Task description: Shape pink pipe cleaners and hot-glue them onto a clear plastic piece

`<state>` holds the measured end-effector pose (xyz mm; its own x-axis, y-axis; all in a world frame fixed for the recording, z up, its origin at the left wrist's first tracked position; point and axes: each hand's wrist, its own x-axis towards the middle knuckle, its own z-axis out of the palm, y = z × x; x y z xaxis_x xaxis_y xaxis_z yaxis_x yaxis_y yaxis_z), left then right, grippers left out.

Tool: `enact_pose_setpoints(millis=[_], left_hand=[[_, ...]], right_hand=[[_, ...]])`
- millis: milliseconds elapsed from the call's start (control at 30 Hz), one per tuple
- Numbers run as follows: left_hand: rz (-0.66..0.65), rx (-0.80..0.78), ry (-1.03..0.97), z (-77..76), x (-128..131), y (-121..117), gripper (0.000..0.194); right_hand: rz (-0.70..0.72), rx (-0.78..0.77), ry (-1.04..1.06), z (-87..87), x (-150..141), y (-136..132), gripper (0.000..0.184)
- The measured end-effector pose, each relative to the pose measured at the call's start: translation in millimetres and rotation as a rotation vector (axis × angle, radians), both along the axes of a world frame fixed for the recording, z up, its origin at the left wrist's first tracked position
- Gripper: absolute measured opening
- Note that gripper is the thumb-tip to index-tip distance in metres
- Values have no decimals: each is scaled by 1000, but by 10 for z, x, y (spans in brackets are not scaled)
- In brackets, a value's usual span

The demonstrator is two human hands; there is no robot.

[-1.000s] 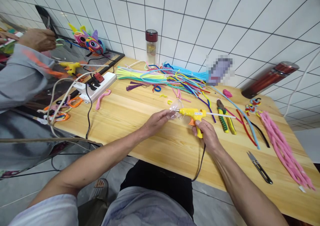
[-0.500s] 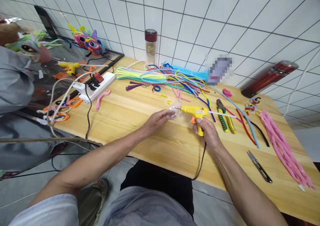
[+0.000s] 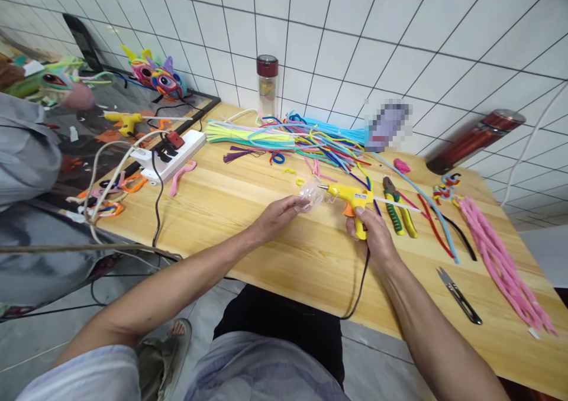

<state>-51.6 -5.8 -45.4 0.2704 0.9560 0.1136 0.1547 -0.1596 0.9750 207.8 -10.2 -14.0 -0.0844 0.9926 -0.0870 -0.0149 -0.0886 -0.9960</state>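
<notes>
My right hand (image 3: 371,236) grips the handle of a yellow hot glue gun (image 3: 350,199), its nozzle pointing left and its black cord running off the table's near edge. My left hand (image 3: 277,214) pinches a small clear plastic piece (image 3: 312,193) right at the nozzle tip. Both hands rest on the wooden table (image 3: 248,212). A heap of coloured pipe cleaners (image 3: 293,138) lies just beyond them.
Green-handled pliers (image 3: 397,212), small black snips (image 3: 459,296) and pink pipe cleaners (image 3: 503,265) lie to the right. A white power strip (image 3: 171,155), a bottle (image 3: 267,84) and a red flask (image 3: 474,141) are farther back. Another person (image 3: 26,146) at left holds a colourful craft.
The glue gun and my right hand shifted slightly right. My left hand has lifted the clear piece up to the nozzle. The person at left raised a colourful craft.
</notes>
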Motion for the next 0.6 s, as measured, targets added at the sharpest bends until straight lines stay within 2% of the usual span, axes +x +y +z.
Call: enact_pose_setpoints(millis=[167, 333, 467, 600], left_hand=[[-3, 6, 9, -15, 2, 5, 36], [0, -4, 12, -18, -5, 3, 38], [6, -18, 37, 10, -10, -2, 39], [18, -11, 41, 34, -19, 1, 40]], right_hand=[[-10, -68, 141, -15, -82, 37, 41], [27, -112, 162, -69, -129, 30, 39], [45, -109, 119, -87, -116, 0, 39], [113, -34, -31, -75, -37, -18, 42]])
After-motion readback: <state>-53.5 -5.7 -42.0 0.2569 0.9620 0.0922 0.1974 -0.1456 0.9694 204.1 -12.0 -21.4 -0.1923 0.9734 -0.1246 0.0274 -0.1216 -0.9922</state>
